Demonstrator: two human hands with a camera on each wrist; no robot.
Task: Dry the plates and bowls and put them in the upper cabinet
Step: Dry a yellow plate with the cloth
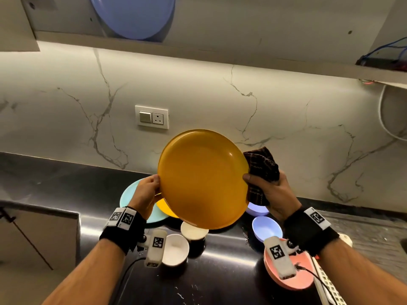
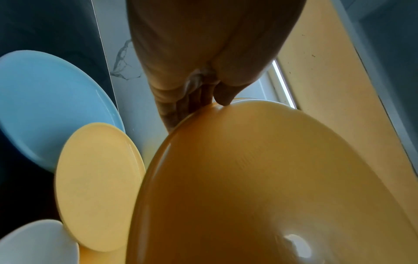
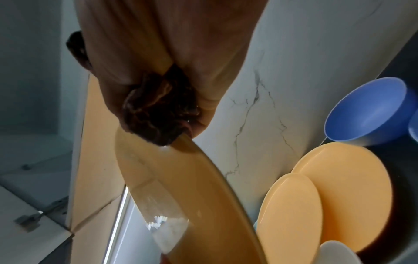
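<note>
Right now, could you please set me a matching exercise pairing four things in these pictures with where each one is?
Things:
1. orange plate
2. dark checked cloth
3. blue plate
4. pink bowl

Places:
A. up in the upper cabinet
B. on the black counter, under the right wrist
C. held tilted above the counter, left hand on one rim
D. bunched in the right hand against a plate's rim

Pairs: 1-C, 2-D, 3-A, 4-B
</note>
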